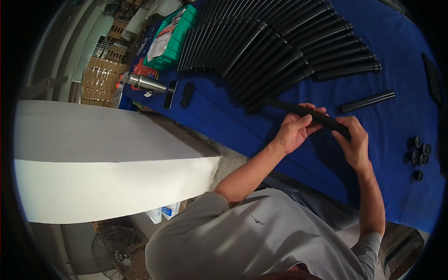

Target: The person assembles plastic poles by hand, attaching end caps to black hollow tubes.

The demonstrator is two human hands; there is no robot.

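Observation:
A long black tube [322,119] is held in both hands over the blue cloth. My left hand [298,128] supports its middle, palm up, with the thumb on top and fingers curled around it. My right hand [353,139] grips the tube's near right end, and its fingers hide that tip. Beyond the hands, many black tubes [261,46] lie side by side in a fan-shaped layer. A shorter black tube [367,101] lies alone to the right of the fan. Several small round black caps [415,156] stand at the far right.
A green crate [176,44] with cloth or paper inside sits at the back left of the blue table [392,186]. Near it lie a metal flask [147,82], a phone [170,95] and a black object [187,95]. A white block [112,182] borders the left side.

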